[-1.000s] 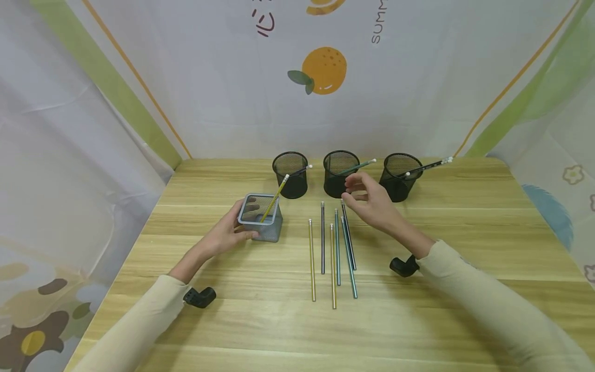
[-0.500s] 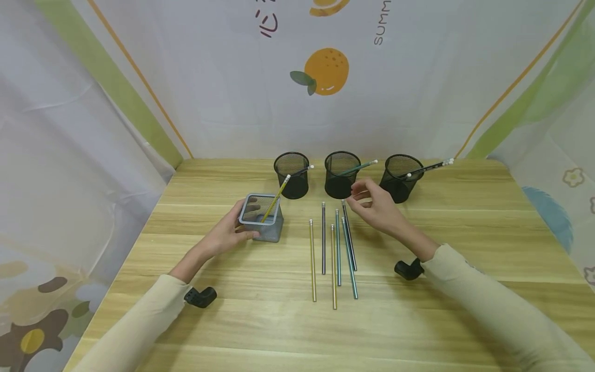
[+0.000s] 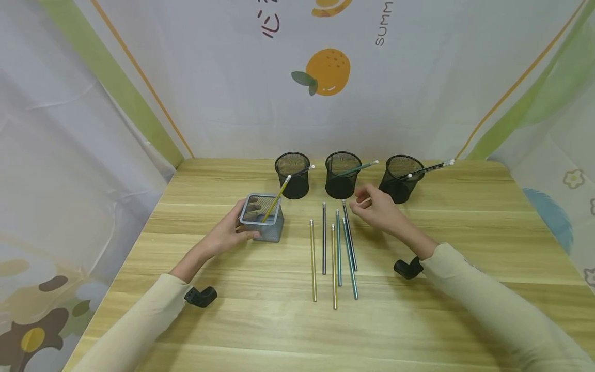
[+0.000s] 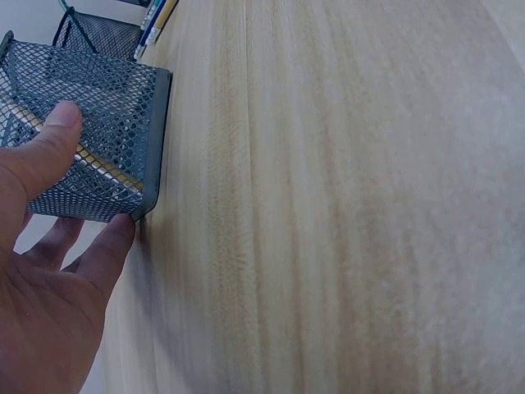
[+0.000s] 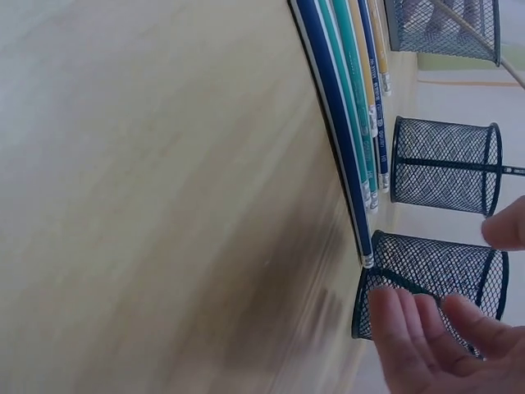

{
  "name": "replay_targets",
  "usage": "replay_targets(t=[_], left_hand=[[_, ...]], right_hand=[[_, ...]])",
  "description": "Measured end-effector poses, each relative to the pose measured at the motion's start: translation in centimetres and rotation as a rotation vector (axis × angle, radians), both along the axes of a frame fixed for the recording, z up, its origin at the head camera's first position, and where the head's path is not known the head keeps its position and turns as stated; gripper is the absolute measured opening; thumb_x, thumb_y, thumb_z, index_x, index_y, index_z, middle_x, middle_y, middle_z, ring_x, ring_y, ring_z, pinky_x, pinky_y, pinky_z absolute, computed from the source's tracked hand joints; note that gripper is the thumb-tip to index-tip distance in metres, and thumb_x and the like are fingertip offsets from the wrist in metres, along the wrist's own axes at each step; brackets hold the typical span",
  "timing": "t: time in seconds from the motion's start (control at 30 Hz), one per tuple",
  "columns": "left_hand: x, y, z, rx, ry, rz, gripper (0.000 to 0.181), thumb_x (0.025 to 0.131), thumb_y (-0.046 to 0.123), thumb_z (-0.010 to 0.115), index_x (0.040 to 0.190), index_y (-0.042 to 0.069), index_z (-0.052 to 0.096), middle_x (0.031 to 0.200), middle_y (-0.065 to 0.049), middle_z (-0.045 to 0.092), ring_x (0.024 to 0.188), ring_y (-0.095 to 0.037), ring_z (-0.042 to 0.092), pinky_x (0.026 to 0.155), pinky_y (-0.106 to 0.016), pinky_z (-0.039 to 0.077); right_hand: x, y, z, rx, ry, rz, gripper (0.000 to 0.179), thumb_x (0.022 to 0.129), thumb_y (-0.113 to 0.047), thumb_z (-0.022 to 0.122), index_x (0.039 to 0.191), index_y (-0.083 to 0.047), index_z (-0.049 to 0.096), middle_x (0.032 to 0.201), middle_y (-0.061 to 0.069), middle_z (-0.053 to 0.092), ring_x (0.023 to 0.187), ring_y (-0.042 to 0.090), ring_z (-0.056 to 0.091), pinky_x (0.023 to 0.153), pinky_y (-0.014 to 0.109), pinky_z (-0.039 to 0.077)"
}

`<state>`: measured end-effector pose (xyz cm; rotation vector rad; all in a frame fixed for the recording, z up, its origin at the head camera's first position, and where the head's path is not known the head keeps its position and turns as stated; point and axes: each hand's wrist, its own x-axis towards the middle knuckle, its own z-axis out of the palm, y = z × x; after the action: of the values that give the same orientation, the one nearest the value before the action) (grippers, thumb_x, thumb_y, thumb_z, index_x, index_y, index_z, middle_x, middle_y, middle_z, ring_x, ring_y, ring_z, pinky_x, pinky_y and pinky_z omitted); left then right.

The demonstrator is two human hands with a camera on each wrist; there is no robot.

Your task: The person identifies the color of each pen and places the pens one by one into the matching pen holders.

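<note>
1. Head view: on the left we see the left hand (image 3: 223, 237) gripping the upright grey holder (image 3: 271, 233), thumb on the near side, fingers showing through the mesh.
2. Inside that holder, a yellow pencil (image 3: 278, 197) leans right, eraser end up.
3. Beyond it stands the left cup (image 3: 295, 188), black mesh, with a dark pencil (image 3: 304, 170) tilted right.
4. Next, we count six pencils lying on the counter (image 3: 279, 336), erasers toward the cups: yellow (image 3: 313, 261), blue (image 3: 324, 237), yellow (image 3: 334, 266), green (image 3: 339, 248), green (image 3: 350, 258), blue (image 3: 350, 236).
5. Behind them is the middle cup (image 3: 341, 187), a green pencil (image 3: 364, 166) slanting over its rim.
6. Near that cup, just right of the last blue pencil's eraser, we find the right hand (image 3: 377, 207), fingers loosely bent, holding nothing; we cannot tell whether it touches the cup.
7. Farthest right, the right cup (image 3: 395, 193) holds black pencils (image 3: 434, 167) leaning right.
</note>
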<state>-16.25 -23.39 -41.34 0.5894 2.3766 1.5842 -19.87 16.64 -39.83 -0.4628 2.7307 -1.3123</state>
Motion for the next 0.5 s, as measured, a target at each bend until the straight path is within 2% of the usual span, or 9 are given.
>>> replay_targets(t=[0.37, 0.5], left_hand=[[0.0, -0.1, -0.1, 0.011, -0.006, 0.000, 0.086, 0.089, -0.010, 0.072, 0.158, 0.002, 0.021, 0.153, -0.030, 0.034, 0.140, -0.045, 0.036, 0.110, -0.054, 0.039], [0.0, -0.1, 0.0, 0.010, -0.010, 0.006, 0.086, 0.089, -0.010, 0.072, 0.158, 0.003, 0.021, 0.153, -0.029, 0.035, 0.140, -0.044, 0.037, 0.110, -0.053, 0.040]], right_hand=[[-1.6, -0.9, -0.3, 0.168, -0.073, -0.034, 0.037, 0.091, -0.022, 0.068, 0.114, 0.007, 0.062, 0.103, 0.018, 0.069, 0.095, 0.032, 0.066, 0.084, 0.046, 0.055], [-2.1, -1.4, -0.5, 0.191, -0.080, -0.027, 0.032, 0.089, -0.020, 0.068, 0.105, 0.007, 0.062, 0.095, 0.017, 0.069, 0.085, 0.029, 0.065, 0.074, 0.041, 0.055]])
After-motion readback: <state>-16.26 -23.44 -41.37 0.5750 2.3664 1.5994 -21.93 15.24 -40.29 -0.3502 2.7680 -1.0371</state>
